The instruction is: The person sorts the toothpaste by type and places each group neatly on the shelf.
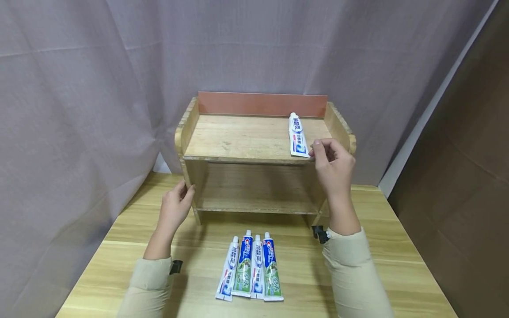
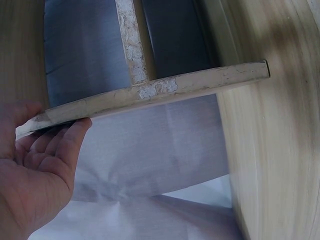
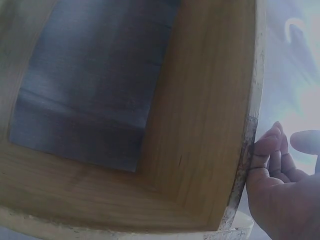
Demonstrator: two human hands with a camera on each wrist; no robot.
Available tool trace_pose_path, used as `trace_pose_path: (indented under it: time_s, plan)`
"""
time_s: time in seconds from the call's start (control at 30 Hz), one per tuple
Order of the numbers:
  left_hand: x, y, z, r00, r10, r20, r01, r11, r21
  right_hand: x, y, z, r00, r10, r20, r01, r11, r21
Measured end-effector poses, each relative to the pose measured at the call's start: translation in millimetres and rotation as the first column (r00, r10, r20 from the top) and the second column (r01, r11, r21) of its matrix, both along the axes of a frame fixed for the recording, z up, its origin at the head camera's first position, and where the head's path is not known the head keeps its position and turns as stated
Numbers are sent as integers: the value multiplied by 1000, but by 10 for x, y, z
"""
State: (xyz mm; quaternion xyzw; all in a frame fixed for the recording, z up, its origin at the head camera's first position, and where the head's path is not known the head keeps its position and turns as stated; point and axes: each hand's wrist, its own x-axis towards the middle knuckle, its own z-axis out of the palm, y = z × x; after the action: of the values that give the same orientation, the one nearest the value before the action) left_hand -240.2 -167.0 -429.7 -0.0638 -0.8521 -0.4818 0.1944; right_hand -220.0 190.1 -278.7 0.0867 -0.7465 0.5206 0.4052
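A small two-tier wooden shelf (image 1: 238,137) stands on the table. My left hand (image 1: 176,203) grips its left side panel, thumb on one face and fingers on the other, as the panel edge (image 2: 195,82) shows in the left wrist view. On the top board, towards the right, lies a white and blue toothpaste tube (image 1: 297,134), cap to the back. Just right of its flat end is my right hand (image 1: 336,165), holding nothing. In the right wrist view a gap shows between thumb (image 3: 306,141) and fingers, close by the board's front edge.
In front of the shelf, several toothpaste tubes lie side by side on the wooden table (image 1: 381,265): white ones (image 1: 228,271) alternate with blue and green ones (image 1: 272,269). A reddish-brown strip (image 1: 262,104) backs the top board. Grey cloth (image 1: 254,44) hangs behind.
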Motion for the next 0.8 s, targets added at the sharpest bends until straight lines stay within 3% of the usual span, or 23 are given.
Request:
trace_pose_path:
  time_s: [0.5,0.8]
  plan:
    - [-5,1,-2,1000,14,-3,-14,1000,-13,108,-47,25,998,52,-16,-53,998,-22]
    - [-13,7,-8,1000,21,-18,-21,1000,-4,115,-45,-4,997,59,-43,-58,998,15]
